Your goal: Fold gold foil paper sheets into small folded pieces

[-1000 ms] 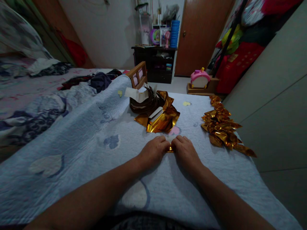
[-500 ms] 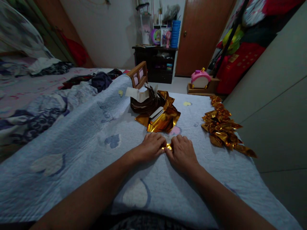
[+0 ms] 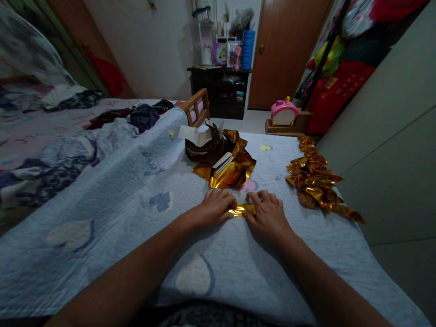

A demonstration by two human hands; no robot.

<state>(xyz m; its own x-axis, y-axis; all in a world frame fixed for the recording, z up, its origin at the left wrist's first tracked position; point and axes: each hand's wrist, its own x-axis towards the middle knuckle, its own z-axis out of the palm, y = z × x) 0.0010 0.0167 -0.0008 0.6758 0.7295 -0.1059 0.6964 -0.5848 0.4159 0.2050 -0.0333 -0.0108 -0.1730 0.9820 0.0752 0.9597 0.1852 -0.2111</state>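
Now we press a narrow, shiny gold foil strip (image 3: 242, 210) flat on the quilted blue blanket (image 3: 136, 218) at frame centre, left hand (image 3: 214, 209) and right hand (image 3: 267, 215) pinching its ends. Our hands have drawn apart since earlier, baring more foil.

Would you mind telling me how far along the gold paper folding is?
Done: a heap of folded gold pieces lies to the right on the quilt. In hand: left hand and right hand press one gold strip flat. Left: loose gold sheets ahead, unfolded.
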